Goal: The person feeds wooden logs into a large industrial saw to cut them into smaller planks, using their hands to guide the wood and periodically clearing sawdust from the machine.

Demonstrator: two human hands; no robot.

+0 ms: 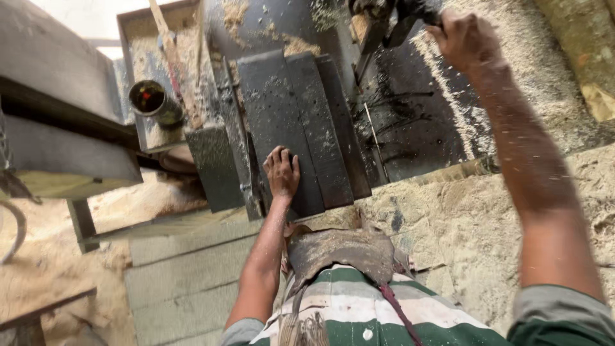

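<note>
Dark planks – three of them, lying side by side on the saw bench, long edges touching, dusted w/ sawdust. Left hand is pressed flat on the near end of the leftmost plank, fingers spread, not gripping anything, just resting on top. Right hand is up at the far end of the bench, clenched round a dark handle – can't tell exactly what the handle belongs to, it's cut off at the frame edge. Just left of the planks there's a dark metal tube w/ its open mouth facing up, beside a thin wooden stick. Sawdust piled thick around the bench, esp right side. Worn leather apron over a green-and-white striped shirt at bottom.
</note>
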